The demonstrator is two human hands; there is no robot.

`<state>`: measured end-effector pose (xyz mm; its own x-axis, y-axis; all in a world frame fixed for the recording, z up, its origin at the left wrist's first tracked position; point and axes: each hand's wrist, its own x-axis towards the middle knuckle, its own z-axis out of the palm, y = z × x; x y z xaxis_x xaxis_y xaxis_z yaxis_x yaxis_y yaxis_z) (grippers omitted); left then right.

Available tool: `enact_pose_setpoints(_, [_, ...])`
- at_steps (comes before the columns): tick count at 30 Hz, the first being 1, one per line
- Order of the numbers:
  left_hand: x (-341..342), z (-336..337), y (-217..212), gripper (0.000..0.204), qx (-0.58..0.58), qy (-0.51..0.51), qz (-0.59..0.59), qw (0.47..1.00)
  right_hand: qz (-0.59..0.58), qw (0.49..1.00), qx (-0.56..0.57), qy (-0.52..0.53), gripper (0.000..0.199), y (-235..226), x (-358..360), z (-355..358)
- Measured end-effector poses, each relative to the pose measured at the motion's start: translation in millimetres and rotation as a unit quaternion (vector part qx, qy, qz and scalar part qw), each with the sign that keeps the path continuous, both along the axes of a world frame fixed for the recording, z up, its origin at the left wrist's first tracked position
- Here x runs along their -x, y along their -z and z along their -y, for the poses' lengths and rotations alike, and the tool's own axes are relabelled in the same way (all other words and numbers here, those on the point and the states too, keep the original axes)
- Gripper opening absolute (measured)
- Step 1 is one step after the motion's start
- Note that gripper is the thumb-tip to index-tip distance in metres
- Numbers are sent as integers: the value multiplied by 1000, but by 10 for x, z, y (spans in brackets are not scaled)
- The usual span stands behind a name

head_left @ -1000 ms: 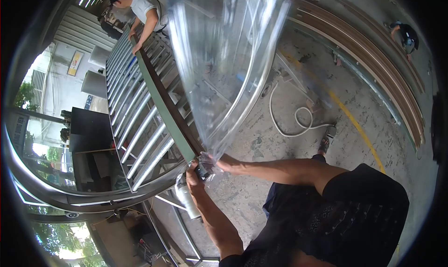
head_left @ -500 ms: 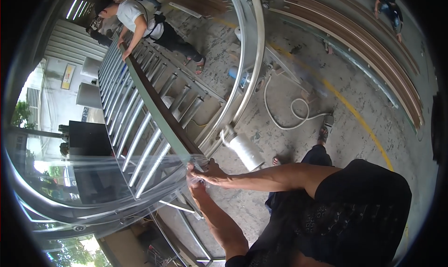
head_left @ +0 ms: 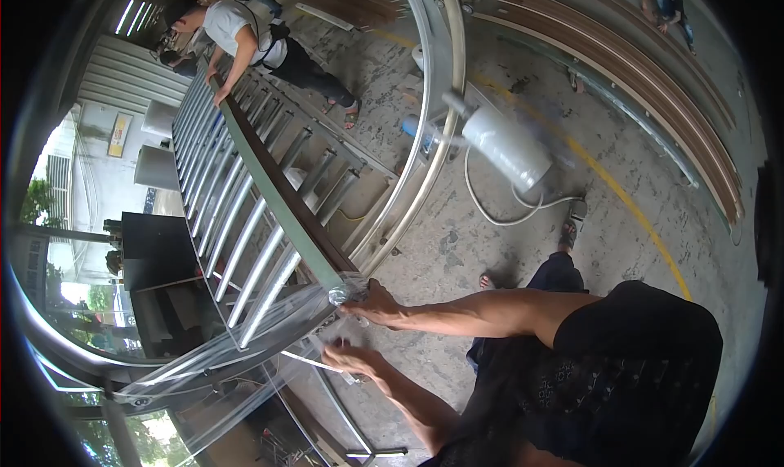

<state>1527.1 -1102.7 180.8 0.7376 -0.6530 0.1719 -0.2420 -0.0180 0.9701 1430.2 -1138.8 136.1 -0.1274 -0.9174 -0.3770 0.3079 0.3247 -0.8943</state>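
A long beam (head_left: 273,193), green on one face and brown on the other, lies over a frame of silver rollers (head_left: 257,263). Clear plastic film (head_left: 269,316) stretches across to its near end and is bunched there. My right hand (head_left: 377,305) is closed around that wrapped end. Lower down and apart from the beam is my left hand (head_left: 353,358), close to the loose film; its fingers are bent and smeared by motion, so whether they grip film is unclear. A pale film roll (head_left: 510,153) hangs on the big metal ring (head_left: 441,132) encircling the beam.
A co-worker in a grey shirt (head_left: 237,30) holds the beam's far end. Another person (head_left: 665,10) is at the upper right, near stacked brown planks (head_left: 621,83). A pale hose (head_left: 490,214) coils on the floor by my foot. A dark box (head_left: 155,246) stands left of the rollers.
The film roll has swung up and right around the ring. My left hand has come off the beam end and moved down; my right hand stays there. The person at the upper right has shifted.
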Motion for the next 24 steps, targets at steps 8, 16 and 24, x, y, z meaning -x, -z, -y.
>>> enact_pose_setpoints(8, [398, 165, -639, 52, 0, 157, 351, 923, 147, 983, 106, 1, 98, 43, 91, 10])
enact_pose_setpoints(16, [390, 382, -275, 63, -262, 302, 266, 877, 290, 952, 47, -83, 66, -117, 592, -390])
enact_pose_setpoints(24, [182, 483, -73, 53, -243, 341, 78, 905, 375, 912, -30, -161, 41, 135, 590, -291])
